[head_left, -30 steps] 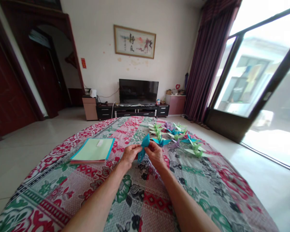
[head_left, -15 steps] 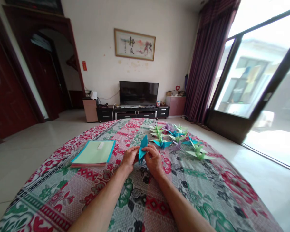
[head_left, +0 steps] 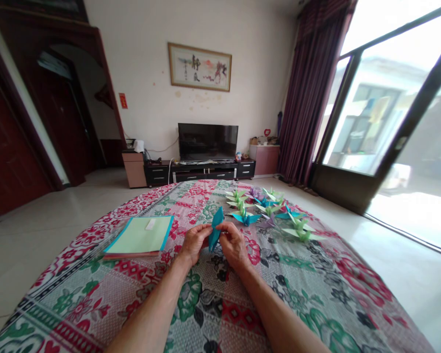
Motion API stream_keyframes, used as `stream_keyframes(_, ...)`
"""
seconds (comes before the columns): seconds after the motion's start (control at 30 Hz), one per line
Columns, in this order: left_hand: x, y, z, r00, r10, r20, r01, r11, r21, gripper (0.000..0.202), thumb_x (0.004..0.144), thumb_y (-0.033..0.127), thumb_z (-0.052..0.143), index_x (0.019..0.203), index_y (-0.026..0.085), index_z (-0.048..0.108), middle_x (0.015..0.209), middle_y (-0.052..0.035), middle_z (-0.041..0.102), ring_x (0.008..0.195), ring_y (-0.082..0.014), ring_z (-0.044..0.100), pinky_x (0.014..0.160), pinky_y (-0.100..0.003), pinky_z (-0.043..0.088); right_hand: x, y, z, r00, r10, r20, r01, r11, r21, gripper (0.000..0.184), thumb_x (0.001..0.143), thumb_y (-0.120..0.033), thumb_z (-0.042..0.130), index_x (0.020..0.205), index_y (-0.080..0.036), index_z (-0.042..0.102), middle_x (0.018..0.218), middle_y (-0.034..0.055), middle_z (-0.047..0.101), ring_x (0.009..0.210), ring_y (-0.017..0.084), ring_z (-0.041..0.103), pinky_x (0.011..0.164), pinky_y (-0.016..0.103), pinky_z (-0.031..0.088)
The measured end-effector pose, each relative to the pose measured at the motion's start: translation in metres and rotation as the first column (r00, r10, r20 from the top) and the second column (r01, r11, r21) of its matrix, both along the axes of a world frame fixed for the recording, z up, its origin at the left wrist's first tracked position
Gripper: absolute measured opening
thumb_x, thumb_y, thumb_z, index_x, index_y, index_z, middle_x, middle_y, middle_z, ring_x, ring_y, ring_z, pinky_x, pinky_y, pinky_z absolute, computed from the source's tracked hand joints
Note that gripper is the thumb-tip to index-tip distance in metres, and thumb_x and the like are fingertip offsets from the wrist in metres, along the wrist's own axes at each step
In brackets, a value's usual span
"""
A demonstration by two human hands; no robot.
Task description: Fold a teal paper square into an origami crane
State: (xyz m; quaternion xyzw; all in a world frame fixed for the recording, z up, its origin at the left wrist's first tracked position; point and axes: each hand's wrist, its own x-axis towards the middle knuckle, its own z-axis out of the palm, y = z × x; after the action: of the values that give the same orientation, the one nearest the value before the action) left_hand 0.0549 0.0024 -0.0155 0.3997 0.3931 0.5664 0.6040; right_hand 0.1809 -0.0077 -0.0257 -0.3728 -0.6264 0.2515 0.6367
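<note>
A folded blue paper crane is held upright between my two hands, just above the tablecloth. My left hand pinches it from the left side, and my right hand grips it from the right with thumb and fingers closed. Its two wings point up and down; the parts behind my fingertips are hidden. Beyond my right hand stand several finished paper cranes in green, blue and purple, the nearest a blue crane and a green crane.
A stack of coloured paper lies to the left, light green on top with a small white piece on it. The round table has a floral tablecloth. Past its far edge stand a television and low cabinets.
The blue crane has turned slightly in my fingers. My left hand has shifted a little left, and the whole view has moved slightly.
</note>
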Motion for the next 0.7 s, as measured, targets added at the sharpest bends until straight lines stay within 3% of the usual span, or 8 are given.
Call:
stream_keyframes(0.13,0.0,0.0009,0.0002,0.999,-0.001,0.046,0.0,1.0,0.007,0.032,0.053,0.031,0.076,0.078,0.014,0.067,0.062,-0.0017,0.067,0.052,-0.0116,0.057,0.054,-0.023,0.045,0.0013,-0.0018,0.0038,0.98,0.029,-0.198,-0.064,0.982,-0.176,0.025,0.073,-0.023,0.047,0.094,-0.017,0.059,0.08,0.0022,0.064,0.072,0.016,0.059,0.063,0.026,0.047)
stream_keyframes(0.3,0.0015,0.0041,-0.0041,0.999,0.023,0.04,-0.026,0.997,0.069,0.034,0.054,0.033,0.076,0.081,0.014,0.069,0.068,-0.0026,0.069,0.06,-0.0128,0.06,0.062,-0.024,0.046,0.0033,0.0028,0.0012,0.989,0.004,-0.15,-0.046,0.959,-0.278,0.037,0.077,-0.046,0.051,0.093,-0.016,0.065,0.087,0.0056,0.067,0.078,0.02,0.061,0.065,0.029,0.05)
stream_keyframes(0.5,0.0007,0.0041,-0.004,0.999,0.024,0.023,-0.026,0.996,0.086,0.035,0.053,0.034,0.077,0.082,0.016,0.071,0.074,-0.0034,0.07,0.065,-0.0132,0.061,0.065,-0.024,0.045,0.0032,0.0061,-0.0027,0.986,0.036,-0.165,-0.073,0.973,-0.221,0.034,0.074,-0.044,0.057,0.091,-0.016,0.067,0.082,0.0043,0.068,0.073,0.018,0.061,0.066,0.028,0.049)
stream_keyframes(0.7,-0.001,0.0067,-0.0065,0.995,0.071,-0.077,-0.064,0.994,0.092,0.038,0.055,0.036,0.076,0.088,0.017,0.071,0.079,-0.0039,0.07,0.063,-0.0117,0.058,0.056,-0.02,0.041,0.0022,0.0062,-0.0006,0.987,-0.012,-0.161,-0.009,0.991,-0.13,0.027,0.073,-0.04,0.058,0.081,-0.016,0.067,0.073,0.0027,0.066,0.066,0.014,0.058,0.064,0.026,0.047)
